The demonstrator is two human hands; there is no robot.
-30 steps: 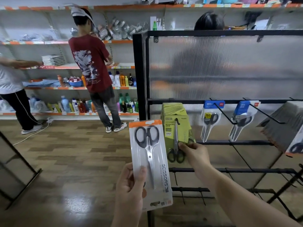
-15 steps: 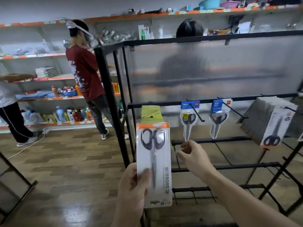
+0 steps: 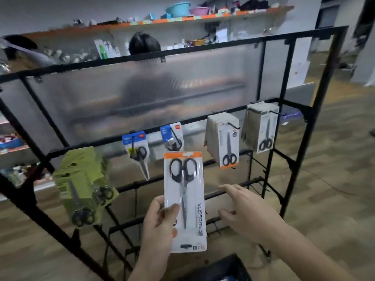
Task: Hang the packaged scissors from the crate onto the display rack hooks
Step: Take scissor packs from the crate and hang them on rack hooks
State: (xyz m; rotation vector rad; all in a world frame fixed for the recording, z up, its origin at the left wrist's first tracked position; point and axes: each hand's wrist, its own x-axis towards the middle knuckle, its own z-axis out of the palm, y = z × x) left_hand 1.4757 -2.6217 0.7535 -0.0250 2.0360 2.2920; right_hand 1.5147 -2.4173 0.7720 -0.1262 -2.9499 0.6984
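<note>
My left hand (image 3: 160,222) grips the lower part of a packaged pair of scissors (image 3: 185,199), a white card with an orange top, held upright in front of the black display rack (image 3: 203,116). My right hand (image 3: 243,209) hovers empty to the right of the package, fingers loosely spread. On the rack's hooks hang a green stack of packs (image 3: 85,185), two blue-topped packs (image 3: 138,151) (image 3: 172,136), and two thick stacks of white packs (image 3: 225,140) (image 3: 262,126). The dark crate (image 3: 223,268) shows at the bottom edge.
A frosted panel (image 3: 142,94) fills the rack's upper half; a person's head (image 3: 144,44) shows behind it. Store shelves (image 3: 162,19) run along the back wall. Wooden floor (image 3: 334,179) stretches to the right of the rack.
The view has swung right along the rack. My right hand let go of the green pack and moved right and down. My left hand still holds the orange-topped pack.
</note>
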